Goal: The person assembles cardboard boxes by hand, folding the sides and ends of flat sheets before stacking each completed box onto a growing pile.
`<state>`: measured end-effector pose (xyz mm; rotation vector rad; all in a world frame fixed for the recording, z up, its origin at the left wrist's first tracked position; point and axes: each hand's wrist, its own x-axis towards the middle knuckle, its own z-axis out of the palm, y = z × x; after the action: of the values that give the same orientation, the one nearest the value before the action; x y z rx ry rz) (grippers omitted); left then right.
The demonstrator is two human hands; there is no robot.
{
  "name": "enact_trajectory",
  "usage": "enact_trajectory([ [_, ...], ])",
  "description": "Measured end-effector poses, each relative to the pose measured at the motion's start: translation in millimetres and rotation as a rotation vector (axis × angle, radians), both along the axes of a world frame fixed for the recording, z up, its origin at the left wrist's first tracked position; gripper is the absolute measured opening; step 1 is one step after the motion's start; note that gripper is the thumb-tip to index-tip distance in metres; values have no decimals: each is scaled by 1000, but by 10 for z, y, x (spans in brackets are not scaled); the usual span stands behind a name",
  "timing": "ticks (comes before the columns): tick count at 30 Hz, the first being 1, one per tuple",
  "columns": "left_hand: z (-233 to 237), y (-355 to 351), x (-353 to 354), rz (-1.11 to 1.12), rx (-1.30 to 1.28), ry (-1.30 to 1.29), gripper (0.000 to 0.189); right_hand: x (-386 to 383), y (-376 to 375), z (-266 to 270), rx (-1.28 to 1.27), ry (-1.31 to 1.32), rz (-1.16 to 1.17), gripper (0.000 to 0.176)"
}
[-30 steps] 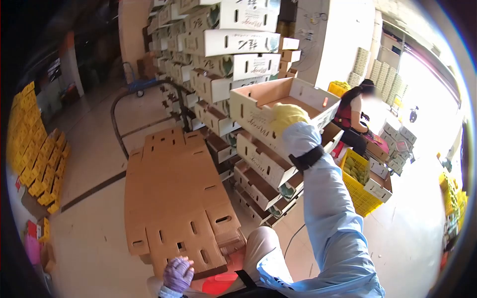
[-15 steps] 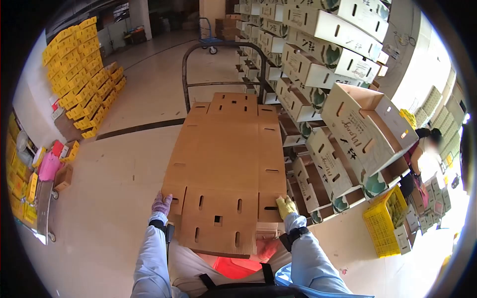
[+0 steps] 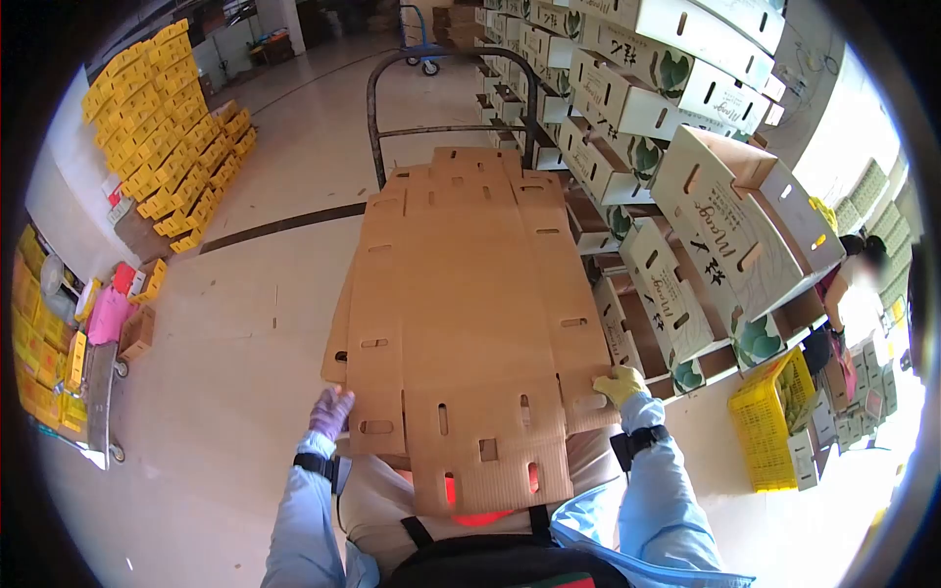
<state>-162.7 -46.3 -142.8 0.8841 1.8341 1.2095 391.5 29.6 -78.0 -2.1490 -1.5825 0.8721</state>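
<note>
A flat, die-cut cardboard box blank (image 3: 461,294) lies brown side up in front of me, shifted and slightly turned over the cardboard beneath it. My right hand (image 3: 620,385), in a yellowish glove, is closed on its right near edge. Beside the left near corner is my left hand (image 3: 331,412), in a purple glove, its fingers loosely extended; whether they touch the edge is hard to see. Cardboard (image 3: 336,343) underneath shows along the left side. Red material (image 3: 480,517) shows below the near edge and through two slots.
A metal cart handle (image 3: 372,118) rises beyond the cardboard. Stacked white mango boxes (image 3: 711,211) stand close on the right, with a yellow crate (image 3: 760,431) and a person (image 3: 848,294) farther off. Yellow stacked boxes (image 3: 157,127) and a loaded trolley (image 3: 98,392) are at the left.
The top blank has slid toward me and to the right, uncovering cardboard at its left. My right hand moved right with it; my left hand left its hold on the corner.
</note>
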Motion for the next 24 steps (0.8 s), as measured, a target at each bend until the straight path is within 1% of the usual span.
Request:
enact_trajectory([
  [1,-31,21,-35,-6,0,6,62,-1,-8,-57,0,6,-6,43],
  [3,317,220,110,-30,-300,430,77,24,39,-127,0,30,-8,43],
  [4,315,221,151,-54,-269,535,81,-70,-17,74,41,-111,-10,40],
  [5,314,203,179,-62,-261,535,81,-149,-60,268,46,-112,-20,40],
  [7,586,104,386,-111,-124,585,83,-309,-137,572,169,-207,34,40],
  [8,597,48,480,-123,107,627,69,-406,-162,689,158,-102,59,37],
  [9,665,17,570,-134,99,624,69,-583,-193,769,194,-227,106,35],
  [11,1007,37,751,-378,-30,600,49,-870,-304,701,535,-37,157,29],
  [12,1336,-16,944,-483,3,557,33,-962,-369,652,427,246,167,29],
  [13,1367,-30,911,-698,97,481,32,-1023,-419,617,312,529,177,29],
  [14,1382,-39,889,-857,240,585,34,-983,-485,768,201,464,316,30],
  [15,1449,-53,905,-1015,385,686,37,-899,-459,760,201,473,316,30],
  [16,1515,-191,938,-968,153,696,40,-790,-421,751,447,155,584,31],
  [17,1613,-261,980,-969,146,698,40,-731,-392,747,684,-180,836,31],
  [18,1699,-309,1014,-940,268,1103,38,-719,-447,912,857,-520,847,30],
  [19,1746,-320,1035,-880,397,1504,36,-683,-401,935,928,-544,868,27],
  [20,1758,-269,983,-881,521,1654,32,-632,-314,997,937,-515,965,28],
  [21,1697,-212,886,-882,521,1657,32,-612,-246,1102,945,-484,1060,28],
  [22,1618,-134,786,-1062,560,1657,28,-616,-192,1117,947,-482,1057,28],
  [23,1528,-64,718,-1241,597,1649,25,-638,-130,1116,968,-467,1173,28],
  [24,1529,-1,738,-1302,650,1560,15,-667,-79,1115,990,-453,1291,28],
])
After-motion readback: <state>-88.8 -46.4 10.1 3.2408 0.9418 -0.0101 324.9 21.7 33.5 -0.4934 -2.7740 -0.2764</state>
